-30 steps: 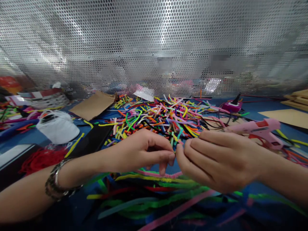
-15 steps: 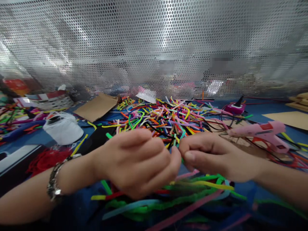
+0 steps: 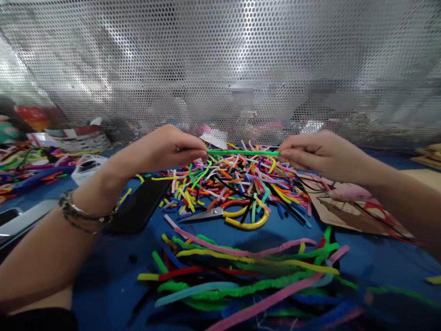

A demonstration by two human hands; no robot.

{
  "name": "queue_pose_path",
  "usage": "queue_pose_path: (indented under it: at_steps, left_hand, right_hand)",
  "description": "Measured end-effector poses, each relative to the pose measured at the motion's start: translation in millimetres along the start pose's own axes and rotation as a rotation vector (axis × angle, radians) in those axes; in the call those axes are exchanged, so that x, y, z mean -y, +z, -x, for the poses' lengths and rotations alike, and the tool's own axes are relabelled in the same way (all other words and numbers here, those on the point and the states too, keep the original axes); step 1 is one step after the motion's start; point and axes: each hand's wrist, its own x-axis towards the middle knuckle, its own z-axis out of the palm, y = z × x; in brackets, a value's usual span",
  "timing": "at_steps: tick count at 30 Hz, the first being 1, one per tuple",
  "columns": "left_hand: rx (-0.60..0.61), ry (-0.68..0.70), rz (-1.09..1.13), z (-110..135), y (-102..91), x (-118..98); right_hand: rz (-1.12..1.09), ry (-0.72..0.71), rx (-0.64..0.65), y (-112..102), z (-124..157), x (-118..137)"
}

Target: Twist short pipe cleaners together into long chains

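A green pipe cleaner [image 3: 243, 152] is stretched level between my two hands, above the far heap. My left hand [image 3: 172, 146], with bracelets on its wrist, pinches one end. The other end is pinched in my right hand [image 3: 313, 151]. Under it lies a heap of short, many-coloured pipe cleaner pieces [image 3: 234, 177]. Scissors [image 3: 248, 224] with yellow and orange handles rest at the heap's near edge, blades pointing left. Closer to me spreads a loose bunch of longer pipe cleaners [image 3: 248, 285] in green, pink, yellow, red and blue.
A black flat object [image 3: 138, 207] lies left of the heap, beside a white plastic item [image 3: 86, 168] partly behind my forearm. On the right, a pink glue gun [image 3: 354, 192] rests on cardboard [image 3: 339, 218]. A perforated metal screen [image 3: 220, 64] stands along the back.
My hands were close together low over the middle. They have risen and spread apart, drawing the green pipe cleaner straight between them. The scissors now show below.
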Motion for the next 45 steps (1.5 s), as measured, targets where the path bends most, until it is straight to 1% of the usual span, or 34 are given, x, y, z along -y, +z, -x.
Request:
queue_pose_path:
  at_steps: [3,5,7,9,11,13,15,17,19,23,26,29,32,34,36,38,40,42,45]
  left_hand:
    - [0.117,-0.107,0.082,3,-5.3,11]
    - [0.181,-0.146,0.115,4,-5.8,19]
    - [0.254,-0.171,0.141,4,-2.9,27]
    - [0.352,-0.198,0.171,4,2.8,33]
    - [0.428,-0.221,0.191,2,10.4,37]
    - [0.467,-0.236,0.185,0,18.7,40]
    - [0.476,-0.239,0.118,-2,27.4,44]
    - [0.451,-0.243,-0.018,-3,36.5,48]
    - [0.430,-0.233,-0.141,-3,46.3,54]
    - [0.456,-0.206,-0.235,1,65.5,63]
    - [0.451,-0.204,-0.320,3,72.7,65]
    - [0.413,-0.203,-0.401,4,67.1,66]
    - [0.366,-0.212,-0.497,3,49.3,64]
    - [0.327,-0.228,-0.574,2,34.6,59]
    - [0.262,-0.220,-0.698,-1,21.4,51]
    - [0.172,-0.159,-0.882,-3,12.0,41]
    - [0.087,-0.103,-1.010,-6,6.6,31]
    - [0.024,-0.084,-1.055,-9,3.5,23]
    - [-0.050,-0.116,-1.049,-12,-0.1,13]
  right_hand:
    - [-0.024,0.128,0.025,-3,6,-15]
    - [-0.036,0.204,0.048,-4,11,-22]
    - [-0.073,0.255,0.036,-4,15,-25]
    - [-0.138,0.288,-0.025,-3,15,-22]
    - [-0.235,0.325,-0.126,-1,12,-17]
    - [-0.382,0.368,-0.237,3,9,-11]
    - [-0.571,0.388,-0.325,7,6,-8]
    - [-0.720,0.383,-0.366,10,5,-7]
    - [-0.775,0.378,-0.377,13,5,-8]
    - [-0.784,0.411,-0.447,15,7,-8]
    - [-0.911,0.366,-0.531,13,6,-7]
    - [-0.998,0.292,-0.613,9,5,-6]
    - [-1.006,0.258,-0.654,6,4,-5]
    - [-1.020,0.233,-0.651,5,4,-4]
    - [-1.020,0.187,-0.615,6,4,-2]
    - [-0.930,0.137,-0.538,8,4,-1]
    - [-0.732,0.101,-0.483,11,6,1]
    - [-0.513,0.095,-0.488,13,9,5]
    - [-0.282,0.071,-0.534,11,14,12]
